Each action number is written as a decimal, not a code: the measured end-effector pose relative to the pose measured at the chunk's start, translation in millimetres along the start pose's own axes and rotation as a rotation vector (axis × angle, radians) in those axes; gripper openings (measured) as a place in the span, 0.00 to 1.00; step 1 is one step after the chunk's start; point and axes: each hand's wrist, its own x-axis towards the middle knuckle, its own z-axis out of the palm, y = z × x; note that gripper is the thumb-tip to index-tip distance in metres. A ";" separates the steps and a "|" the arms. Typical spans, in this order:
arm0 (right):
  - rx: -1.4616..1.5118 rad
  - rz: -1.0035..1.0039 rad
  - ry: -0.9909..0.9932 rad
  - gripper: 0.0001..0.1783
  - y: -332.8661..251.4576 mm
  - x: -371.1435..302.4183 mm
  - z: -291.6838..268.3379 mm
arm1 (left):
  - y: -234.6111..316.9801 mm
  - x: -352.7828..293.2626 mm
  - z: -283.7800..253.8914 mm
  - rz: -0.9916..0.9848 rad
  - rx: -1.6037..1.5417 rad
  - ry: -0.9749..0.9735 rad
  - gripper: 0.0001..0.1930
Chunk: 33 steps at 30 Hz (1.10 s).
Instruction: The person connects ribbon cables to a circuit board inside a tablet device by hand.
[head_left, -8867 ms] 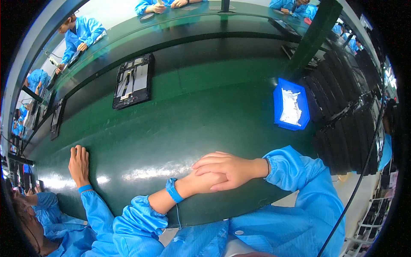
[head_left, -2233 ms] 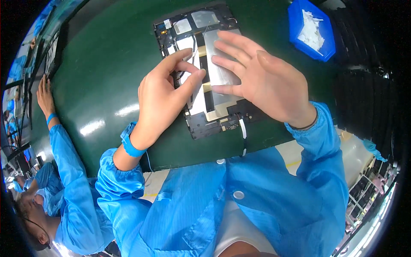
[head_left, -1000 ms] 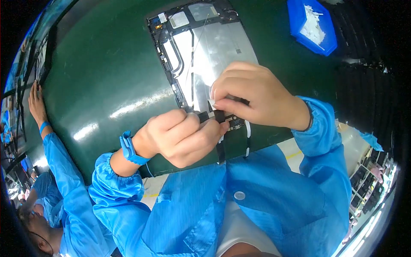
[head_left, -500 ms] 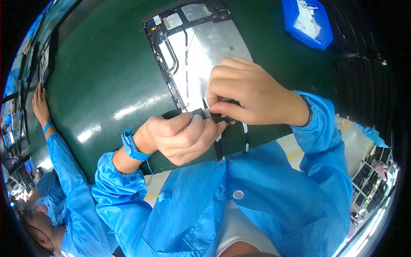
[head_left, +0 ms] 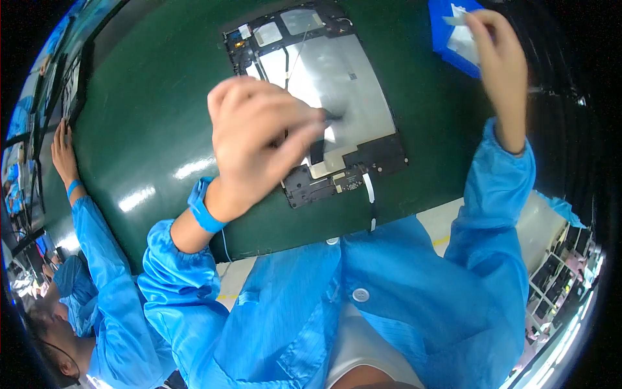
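An opened tablet-like panel (head_left: 366,91), silver with black parts at its ends, lies on the green table. Over its left side is my left hand (head_left: 256,133), blurred, with thumb and fingers closed on a dark strip (head_left: 333,118). The hand hides part of the panel; whether the strip is joined to it I cannot tell. At the upper right, my right hand (head_left: 504,61) pinches a small pale translucent strip (head_left: 454,21) over a blue bin (head_left: 439,35) of white scraps (head_left: 462,44). A black-and-white strip (head_left: 370,188) reaches from the panel's near end toward the table edge.
A blue wrist strap (head_left: 204,207) with a thin cord is on my left wrist. To the left, a co-worker's hand (head_left: 63,152) rests on the green table (head_left: 142,97). Dark ridged material (head_left: 551,117) lies along the right side.
My right hand has moved from the panel's near end up to the blue bin with the pale strip. My left hand has lifted up and away, uncovering that end. The panel has shifted slightly right.
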 end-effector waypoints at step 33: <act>0.170 -0.618 -0.471 0.22 -102.8 -40.4 74.9 | -13.4 -15.7 16.4 -0.317 0.172 0.020 0.30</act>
